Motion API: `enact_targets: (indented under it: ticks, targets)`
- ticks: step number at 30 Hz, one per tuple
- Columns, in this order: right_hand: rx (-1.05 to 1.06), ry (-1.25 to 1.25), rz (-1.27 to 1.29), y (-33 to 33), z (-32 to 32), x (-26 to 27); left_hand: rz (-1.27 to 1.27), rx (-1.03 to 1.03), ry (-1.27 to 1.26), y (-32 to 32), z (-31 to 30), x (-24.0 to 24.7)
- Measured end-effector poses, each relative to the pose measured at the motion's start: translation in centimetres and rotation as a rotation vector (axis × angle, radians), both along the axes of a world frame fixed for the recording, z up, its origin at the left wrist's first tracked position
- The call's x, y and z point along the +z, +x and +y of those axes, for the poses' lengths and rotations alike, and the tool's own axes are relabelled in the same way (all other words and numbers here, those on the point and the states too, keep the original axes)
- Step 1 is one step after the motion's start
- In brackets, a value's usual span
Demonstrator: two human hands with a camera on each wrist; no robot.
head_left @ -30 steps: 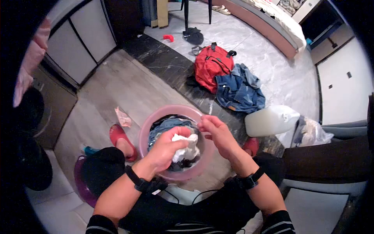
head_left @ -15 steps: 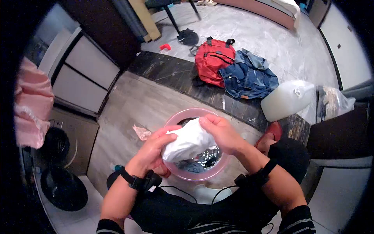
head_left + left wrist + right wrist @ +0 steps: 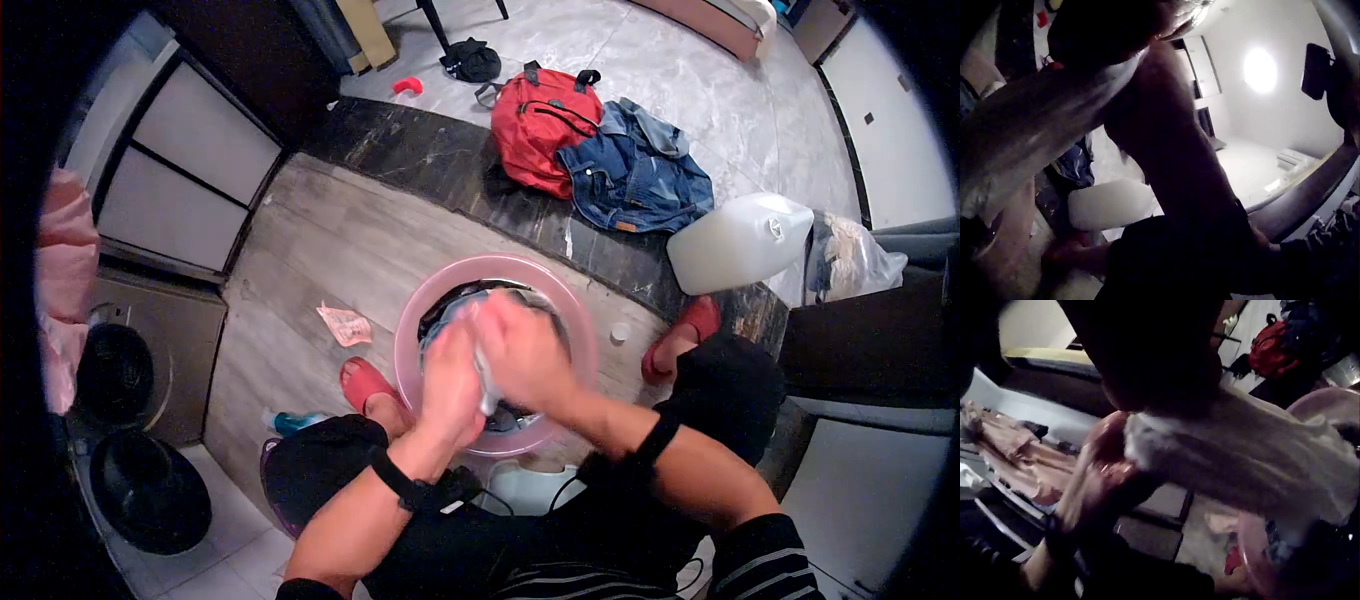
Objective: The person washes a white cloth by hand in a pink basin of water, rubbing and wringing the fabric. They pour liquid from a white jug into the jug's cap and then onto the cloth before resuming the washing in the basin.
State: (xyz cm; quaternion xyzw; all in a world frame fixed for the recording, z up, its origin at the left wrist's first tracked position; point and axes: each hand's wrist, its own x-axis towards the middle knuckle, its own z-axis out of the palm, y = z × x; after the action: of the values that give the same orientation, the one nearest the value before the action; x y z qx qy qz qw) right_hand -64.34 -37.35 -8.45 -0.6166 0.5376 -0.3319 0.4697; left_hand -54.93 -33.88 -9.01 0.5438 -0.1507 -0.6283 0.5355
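A white cloth [image 3: 487, 388] shows between my two hands above the pink basin [image 3: 412, 300]; in the head view most of it is hidden by them. My left hand [image 3: 450, 375] grips it from the left, fingers blurred by motion. Close against it, my right hand [image 3: 525, 355] holds the cloth from the other side. In the right wrist view the cloth [image 3: 1254, 456] stretches out long and wet-looking over the basin's side. Dark and blue clothes [image 3: 455, 300] lie in the basin below.
A red backpack [image 3: 540, 140], a denim garment [image 3: 640, 180] and a whitish plastic jug [image 3: 735, 245] lie beyond the basin. Red slippers [image 3: 365, 385] are on the person's feet to either side. A pink scrap [image 3: 345, 325] lies on the floor at left, near a cabinet [image 3: 190, 160].
The white cloth, bunched one second ago and spread between both hands half a second ago, is now mostly covered by them. The hands have come together, and the head view has shifted.
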Motion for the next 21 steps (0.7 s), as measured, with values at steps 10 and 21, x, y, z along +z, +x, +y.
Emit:
enact_targets:
  ticks: [10,21]
  targets:
    - [0.047,0.014,0.152,1.1,-0.9,-0.7,0.023,-0.078,0.062,1.4,-0.9,-1.3]
    - [0.142,0.032,0.165,0.3,0.3,0.2,-0.089,-0.11,0.074,1.3,-1.4,-0.1]
